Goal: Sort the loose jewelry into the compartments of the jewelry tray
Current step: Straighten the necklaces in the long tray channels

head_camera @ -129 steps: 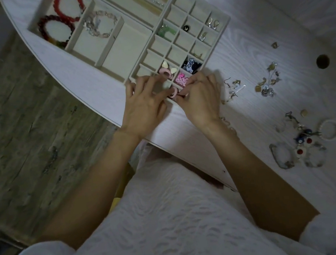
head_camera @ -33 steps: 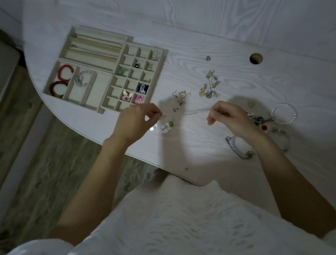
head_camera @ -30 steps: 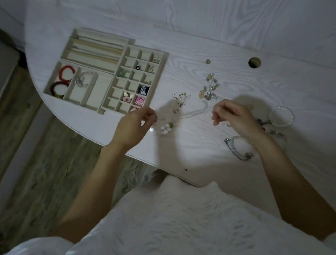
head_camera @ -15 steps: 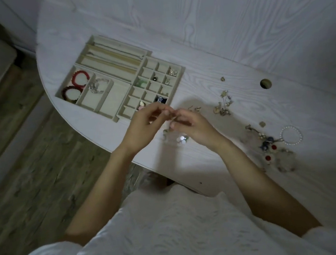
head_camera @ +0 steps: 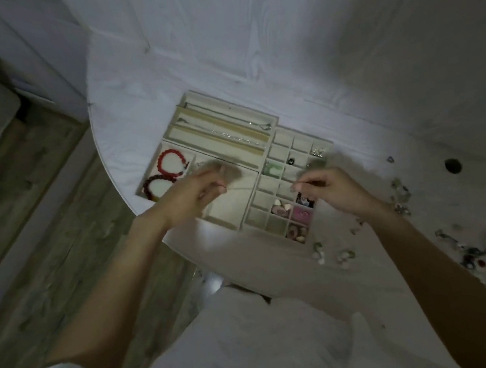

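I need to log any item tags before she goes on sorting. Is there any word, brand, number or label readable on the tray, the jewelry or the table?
None: no readable text anywhere in the head view.
The jewelry tray shows plain dividers, no label.
The loose jewelry on the table is too small and blurred to show any marking.

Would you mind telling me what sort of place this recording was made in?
Probably a room at home, perhaps a bedroom: a white wood-grain table with a cable hole, wood-plank flooring, and a jewelry tray under the person's hands.
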Demonstrator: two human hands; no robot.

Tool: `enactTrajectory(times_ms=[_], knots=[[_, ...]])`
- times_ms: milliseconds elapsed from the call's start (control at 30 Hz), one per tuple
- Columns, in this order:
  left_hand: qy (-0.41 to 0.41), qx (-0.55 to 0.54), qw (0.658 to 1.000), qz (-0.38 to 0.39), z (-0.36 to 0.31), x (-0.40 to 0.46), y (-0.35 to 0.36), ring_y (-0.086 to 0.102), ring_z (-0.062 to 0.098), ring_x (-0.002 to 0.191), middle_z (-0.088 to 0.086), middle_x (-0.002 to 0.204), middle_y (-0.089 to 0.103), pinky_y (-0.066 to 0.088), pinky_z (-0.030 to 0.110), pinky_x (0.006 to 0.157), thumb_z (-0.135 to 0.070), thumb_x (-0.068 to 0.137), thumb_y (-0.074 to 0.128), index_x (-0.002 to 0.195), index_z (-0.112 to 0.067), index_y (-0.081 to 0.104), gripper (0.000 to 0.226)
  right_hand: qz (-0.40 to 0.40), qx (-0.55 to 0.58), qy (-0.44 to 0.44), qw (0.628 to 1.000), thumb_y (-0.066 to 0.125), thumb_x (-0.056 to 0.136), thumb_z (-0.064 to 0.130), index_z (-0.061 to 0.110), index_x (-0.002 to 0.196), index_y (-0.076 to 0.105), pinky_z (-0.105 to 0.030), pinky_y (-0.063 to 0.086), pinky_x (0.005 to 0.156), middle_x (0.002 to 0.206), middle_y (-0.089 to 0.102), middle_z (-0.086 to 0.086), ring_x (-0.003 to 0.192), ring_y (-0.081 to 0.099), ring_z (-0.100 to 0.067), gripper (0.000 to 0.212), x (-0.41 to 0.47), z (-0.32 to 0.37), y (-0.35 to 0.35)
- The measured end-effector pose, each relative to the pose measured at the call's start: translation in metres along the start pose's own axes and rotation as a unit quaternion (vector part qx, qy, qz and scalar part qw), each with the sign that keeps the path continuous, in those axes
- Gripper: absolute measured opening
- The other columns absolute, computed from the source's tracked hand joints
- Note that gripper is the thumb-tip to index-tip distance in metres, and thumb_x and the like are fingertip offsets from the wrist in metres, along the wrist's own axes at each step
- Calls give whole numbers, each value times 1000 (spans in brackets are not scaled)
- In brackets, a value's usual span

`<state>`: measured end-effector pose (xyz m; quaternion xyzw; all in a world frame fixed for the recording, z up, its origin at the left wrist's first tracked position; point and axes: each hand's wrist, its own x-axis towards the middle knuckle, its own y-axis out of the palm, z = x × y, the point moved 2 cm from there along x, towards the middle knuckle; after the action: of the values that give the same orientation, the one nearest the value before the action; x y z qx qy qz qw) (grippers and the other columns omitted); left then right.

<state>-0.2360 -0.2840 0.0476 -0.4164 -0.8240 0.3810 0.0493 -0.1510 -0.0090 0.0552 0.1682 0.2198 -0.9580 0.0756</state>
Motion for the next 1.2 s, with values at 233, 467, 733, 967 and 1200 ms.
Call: enactTrajectory(times_ms=[233, 467, 733, 967, 1200], knots=[[-86, -164, 970, -156, 67, 36, -63, 65, 14, 85, 1, 89, 71, 50, 24, 80, -21, 88, 68, 93, -17, 71, 7, -107, -7, 16, 994, 65, 88, 12, 11, 100, 70, -20, 51, 67, 84, 69, -5, 68, 61, -9, 13, 76, 21, 19], [-8, 60, 988, -141, 108, 96, -97, 62, 18, 80, 1, 89, 70, 41, 23, 67, -16, 85, 71, 91, -19, 74, 7, -227, -159, 33, 960, 64, 89, 24, 15, 96, 71, -27, 48, 78, 89, 69, -1, 81, 60, -14, 14, 116, 24, 29], [118, 284, 947, -90, 122, 131, -104, 59, 30, 66, 7, 71, 71, 32, 32, 63, -10, 71, 79, 79, -15, 75, 10, -173, -344, 36, 922, 58, 92, 21, 17, 104, 71, -33, 41, 78, 102, 69, -7, 93, 54, -26, 19, 136, 20, 36], [118, 305, 943, -54, 126, 136, -110, 61, 30, 65, 11, 62, 64, 27, 33, 65, -9, 71, 82, 80, -14, 75, 12, -173, -364, 35, 914, 66, 85, 20, 16, 93, 72, -32, 37, 71, 83, 65, -12, 80, 54, -29, 10, 137, 25, 36], [162, 323, 932, -24, 126, 143, -113, 59, 27, 64, 3, 63, 67, 27, 30, 64, -12, 66, 84, 72, -18, 75, 12, -173, -418, -14, 892, 81, 68, 18, 16, 68, 76, -31, 41, 62, 74, 61, -7, 71, 52, -31, 6, 138, 23, 39]])
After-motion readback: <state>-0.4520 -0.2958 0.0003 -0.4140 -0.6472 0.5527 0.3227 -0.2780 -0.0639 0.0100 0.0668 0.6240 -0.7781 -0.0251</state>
